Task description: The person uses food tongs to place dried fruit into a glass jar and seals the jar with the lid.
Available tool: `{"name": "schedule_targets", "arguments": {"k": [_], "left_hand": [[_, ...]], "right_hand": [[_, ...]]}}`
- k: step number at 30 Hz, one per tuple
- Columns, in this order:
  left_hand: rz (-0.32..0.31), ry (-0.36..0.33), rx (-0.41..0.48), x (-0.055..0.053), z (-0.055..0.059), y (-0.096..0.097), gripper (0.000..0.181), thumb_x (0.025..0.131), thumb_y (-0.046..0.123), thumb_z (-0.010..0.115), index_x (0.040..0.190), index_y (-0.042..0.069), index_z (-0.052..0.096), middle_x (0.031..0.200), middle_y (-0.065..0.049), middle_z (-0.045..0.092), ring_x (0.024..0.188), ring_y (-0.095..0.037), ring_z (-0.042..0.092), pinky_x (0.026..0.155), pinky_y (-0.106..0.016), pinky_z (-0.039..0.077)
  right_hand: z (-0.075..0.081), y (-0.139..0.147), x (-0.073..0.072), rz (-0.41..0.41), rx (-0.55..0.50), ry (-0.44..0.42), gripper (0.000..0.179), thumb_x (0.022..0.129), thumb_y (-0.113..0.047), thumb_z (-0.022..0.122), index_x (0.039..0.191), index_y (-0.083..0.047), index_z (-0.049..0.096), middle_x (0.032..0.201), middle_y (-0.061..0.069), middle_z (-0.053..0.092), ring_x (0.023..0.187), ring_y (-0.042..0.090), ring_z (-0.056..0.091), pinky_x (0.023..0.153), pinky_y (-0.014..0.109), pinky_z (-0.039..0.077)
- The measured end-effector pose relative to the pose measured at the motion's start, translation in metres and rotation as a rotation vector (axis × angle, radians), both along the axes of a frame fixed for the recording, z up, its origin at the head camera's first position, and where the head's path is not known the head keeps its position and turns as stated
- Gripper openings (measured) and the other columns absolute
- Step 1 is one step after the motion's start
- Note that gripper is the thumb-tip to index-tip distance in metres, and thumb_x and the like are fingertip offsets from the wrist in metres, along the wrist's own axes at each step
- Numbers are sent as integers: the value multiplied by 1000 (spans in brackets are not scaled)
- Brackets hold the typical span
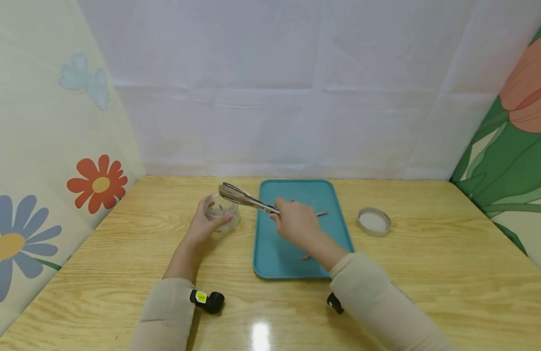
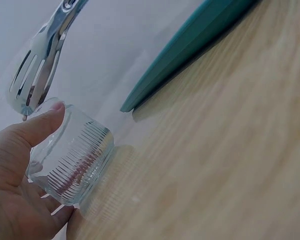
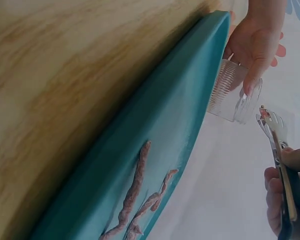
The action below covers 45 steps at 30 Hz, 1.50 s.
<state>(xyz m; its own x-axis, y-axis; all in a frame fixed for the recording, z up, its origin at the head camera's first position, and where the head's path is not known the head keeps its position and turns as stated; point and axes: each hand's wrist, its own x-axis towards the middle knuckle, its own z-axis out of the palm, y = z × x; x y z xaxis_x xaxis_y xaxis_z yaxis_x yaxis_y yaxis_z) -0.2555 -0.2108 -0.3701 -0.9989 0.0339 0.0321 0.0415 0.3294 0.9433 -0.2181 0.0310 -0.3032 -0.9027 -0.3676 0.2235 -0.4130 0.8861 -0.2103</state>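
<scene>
My left hand [image 1: 204,224] grips a clear ribbed glass jar [image 2: 85,155] on the table, thumb at its rim and fingers round its far side. Something reddish-brown shows through the jar's lower wall. In my right hand [image 1: 296,222] is a pair of metal tongs [image 1: 248,199], whose slotted heads hang above the jar's mouth. A small reddish bit shows at the tong tips in the right wrist view. To the right of the jar lies a teal tray [image 1: 274,263] bearing several thin, twisted, brownish-pink meat-like sticks [image 3: 135,187], partly hidden by my right arm in the head view.
A round lid [image 1: 373,222] with a pale inside lies on the wooden table [image 1: 428,273] right of the tray. White cloth [image 1: 296,122] rises behind the table, with flower-printed cloth [image 1: 33,146] at either side.
</scene>
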Motion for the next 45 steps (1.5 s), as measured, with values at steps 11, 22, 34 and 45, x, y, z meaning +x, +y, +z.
{"name": "schedule_targets", "arguments": {"k": [11,22,34,45], "left_hand": [[9,7,-8,-1,-1,1,97,72,37,68,139,12,2,140,-14,14,124,-35,12,96,-47,19],[18,8,3,-2,-2,1,97,72,35,69,139,12,2,140,-15,13,125,-34,13,97,-45,18],[20,0,-11,-1,0,2,99,71,37,69,139,12,2,140,-15,14,125,-34,11,97,-46,17],[21,0,-15,-2,-1,2,97,73,35,68,139,12,1,139,-15,14,125,-35,11,97,-46,16]], "right_hand": [[-3,-7,2,-1,12,-24,18,88,-32,49,84,-14,49,53,-2,43,39,12,39,33,25,29],[-3,-9,3,-15,9,-15,22,87,-35,50,90,-14,51,53,-2,44,38,12,39,32,25,29],[4,-2,5,-20,-51,15,27,86,-37,51,93,-11,55,58,-2,45,42,13,42,35,26,32],[10,14,3,-41,-75,47,28,85,-38,52,92,-11,56,59,-2,46,44,13,43,35,27,33]]}}
